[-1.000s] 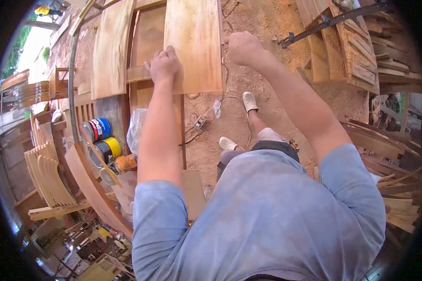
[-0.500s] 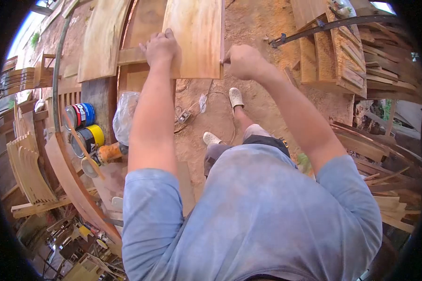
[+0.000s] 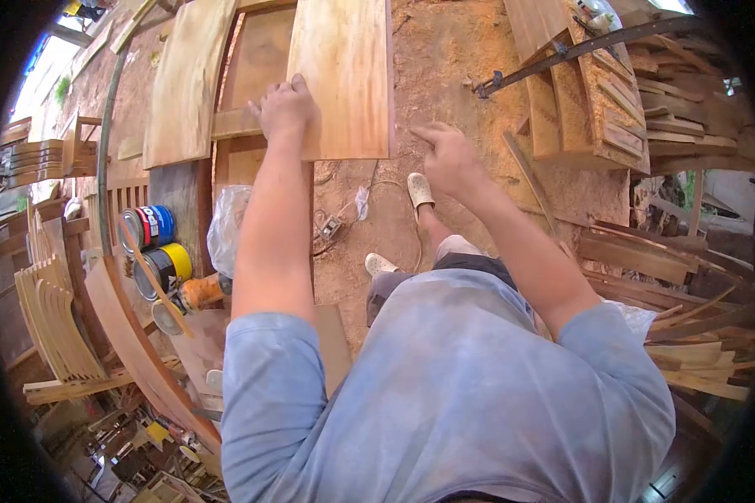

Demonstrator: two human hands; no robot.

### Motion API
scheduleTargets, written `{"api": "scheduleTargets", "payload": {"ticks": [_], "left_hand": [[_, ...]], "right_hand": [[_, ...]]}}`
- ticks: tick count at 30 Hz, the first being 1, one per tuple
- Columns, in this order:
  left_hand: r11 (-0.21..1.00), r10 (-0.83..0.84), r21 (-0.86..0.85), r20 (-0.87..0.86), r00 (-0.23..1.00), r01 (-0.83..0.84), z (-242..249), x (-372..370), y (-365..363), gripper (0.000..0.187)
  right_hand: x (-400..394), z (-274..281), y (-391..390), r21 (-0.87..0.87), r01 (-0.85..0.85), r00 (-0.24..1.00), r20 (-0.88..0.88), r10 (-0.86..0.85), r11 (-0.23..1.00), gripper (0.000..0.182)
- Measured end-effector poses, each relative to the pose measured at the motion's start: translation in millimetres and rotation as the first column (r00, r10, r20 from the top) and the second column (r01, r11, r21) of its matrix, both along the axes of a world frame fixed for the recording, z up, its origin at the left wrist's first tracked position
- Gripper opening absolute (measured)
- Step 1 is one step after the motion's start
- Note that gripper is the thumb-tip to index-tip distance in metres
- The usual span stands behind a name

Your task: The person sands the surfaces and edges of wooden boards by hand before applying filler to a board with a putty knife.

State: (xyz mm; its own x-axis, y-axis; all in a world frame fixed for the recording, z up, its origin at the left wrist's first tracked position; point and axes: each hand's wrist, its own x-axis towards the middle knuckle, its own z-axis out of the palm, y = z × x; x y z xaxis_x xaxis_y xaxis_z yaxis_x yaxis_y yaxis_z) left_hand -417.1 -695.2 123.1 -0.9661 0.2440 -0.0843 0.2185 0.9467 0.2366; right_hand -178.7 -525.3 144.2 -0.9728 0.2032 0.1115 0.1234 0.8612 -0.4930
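A wide, pale wooden board (image 3: 348,80) lies near the top centre, across a wooden frame (image 3: 236,124). Its left edge is in the grip of my left hand (image 3: 287,111), near the lower corner, with some fingertips hidden. To the right of the board, my right hand (image 3: 451,159) hangs over the ground, fingers partly stretched towards the board's right edge but apart from it. Nothing shows in that hand. Another pale board (image 3: 190,84) lies to the left on the same frame.
Two cans, one blue and red (image 3: 158,225), one yellow and black (image 3: 173,261), stand at left by a clear plastic bag (image 3: 228,226). A dark metal bar (image 3: 554,59) crosses a wooden structure (image 3: 608,101) at upper right. Cables (image 3: 377,183) lie near my feet.
My right hand has moved down and right, away from the board's edge, and its fingers have straightened. My left hand stays on the board. The view has shifted slightly.
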Motion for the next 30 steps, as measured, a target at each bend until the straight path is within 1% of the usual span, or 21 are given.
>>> {"api": "scheduleTargets", "payload": {"ticks": [1, 2, 3, 5, 6, 8, 9, 11, 12, 14, 15, 16, 17, 19, 20, 22, 23, 25, 26, 28, 30], "left_hand": [[1.0, -0.002, -0.001, 0.009, 1.0, 0.002, -1, -1, -1, 0.062], [1.0, -0.007, -0.007, 0.007, 1.0, 0.007, -3, -2, -1, 0.062], [1.0, -0.004, -0.007, 0.004, 1.0, 0.004, -5, -3, -1, 0.062], [1.0, -0.005, -0.016, -0.002, 1.0, 0.005, -2, -4, -1, 0.062], [1.0, -0.004, -0.019, 0.014, 1.0, 0.004, -2, -5, -1, 0.062], [0.999, -0.01, -0.036, 0.034, 0.999, 0.011, -1, -3, -3, 0.062], [1.0, -0.011, -0.024, 0.026, 1.0, 0.012, 0, -3, -3, 0.062], [1.0, -0.015, -0.011, 0.019, 1.0, 0.015, 0, -2, -3, 0.063], [1.0, -0.008, 0.006, 0.024, 1.0, 0.008, 0, -1, -3, 0.063], [1.0, -0.007, 0.029, 0.023, 1.0, 0.006, -2, -2, -3, 0.063], [0.999, 0.002, 0.04, -0.014, 1.0, -0.001, -6, -3, -3, 0.064], [0.999, 0.016, 0.047, -0.043, 0.999, -0.014, -10, -3, -4, 0.064], [0.999, 0.021, 0.043, -0.036, 0.999, -0.019, -9, -2, -5, 0.064], [1.0, 0.006, -0.005, 0.009, 1.0, -0.006, -3, -1, -4, 0.064], [1.0, 0.004, -0.006, 0.006, 1.0, -0.004, -2, -1, -3, 0.064], [1.0, 0.004, 0.015, 0.003, 1.0, -0.004, -1, -1, -3, 0.065], [1.0, 0.007, 0.016, 0.003, 1.0, -0.007, -3, -2, -4, 0.065], [1.0, -0.02, 0.024, 0.005, 1.0, 0.02, -5, -4, -5, 0.064], [1.0, -0.015, 0.023, 0.01, 1.0, 0.014, -5, -4, -5, 0.064], [1.0, 0.005, 0.025, 0.01, 1.0, -0.005, -5, -3, -3, 0.064], [1.0, 0.001, 0.026, 0.012, 1.0, -0.001, -7, -5, -4, 0.064]], "right_hand": [[-7, -6, -2, -0.142, 0.085, 0.992, -0.081, -0.097, 0.986, 0.038], [-13, -10, -6, -0.289, 0.155, 0.967, -0.15, -0.204, 0.945, 0.04], [-18, -15, -11, -0.295, 0.159, 0.966, -0.153, -0.211, 0.942, 0.04], [-26, -26, -22, -0.294, 0.212, 0.931, -0.23, -0.284, 0.932, 0.044], [-25, -36, -24, -0.303, 0.214, 0.93, -0.229, -0.289, 0.929, 0.044], [-18, -53, -36, -0.157, 0.104, 0.951, -0.275, -0.145, 0.982, 0.046], [-12, -60, -36, -0.164, 0.11, 0.95, -0.274, -0.152, 0.98, 0.046], [3, -62, -33, -0.014, 0.076, 0.984, -0.16, -0.078, 0.997, 0.047], [11, -63, -31, -0.015, 0.08, 0.984, -0.159, -0.081, 0.997, 0.047], [21, -62, -26, 0.018, 0.013, 0.987, 0.158, -0.015, 1.0, 0.049], [14, -61, -16, 0.027, 0.014, 0.989, 0.149, -0.018, 1.0, 0.049], [4, -54, -4, 0.034, 0.087, 0.995, 0.044, -0.089, 0.996, 0.048], [-5, -47, 4, 0.026, 0.159, 0.986, -0.052, -0.158, 0.987, 0.048], [-36, -23, 22, -0.042, 0.117, 0.991, -0.06, -0.12, 0.992, 0.046], [-48, -17, 27, -0.043, 0.119, 0.991, -0.062, -0.122, 0.992, 0.046], [-66, -7, 31, 0.069, 0.044, 0.995, 0.092, -0.05, 0.997, 0.043], [-69, 2, 29, 0.071, 0.041, 0.995, 0.092, -0.047, 0.997, 0.043], [-73, 19, 22, 0.102, -0.032, 0.964, 0.265, 0.004, 0.994, 0.039], [-72, 24, 18, 0.099, -0.038, 0.963, 0.269, 0.01, 0.994, 0.039], [-68, 31, 11, 0.123, -0.063, 0.932, 0.362, 0.015, 0.99, 0.034], [-64, 37, 2, 0.104, -0.079, 0.913, 0.406, 0.03, 0.991, 0.031]]}}
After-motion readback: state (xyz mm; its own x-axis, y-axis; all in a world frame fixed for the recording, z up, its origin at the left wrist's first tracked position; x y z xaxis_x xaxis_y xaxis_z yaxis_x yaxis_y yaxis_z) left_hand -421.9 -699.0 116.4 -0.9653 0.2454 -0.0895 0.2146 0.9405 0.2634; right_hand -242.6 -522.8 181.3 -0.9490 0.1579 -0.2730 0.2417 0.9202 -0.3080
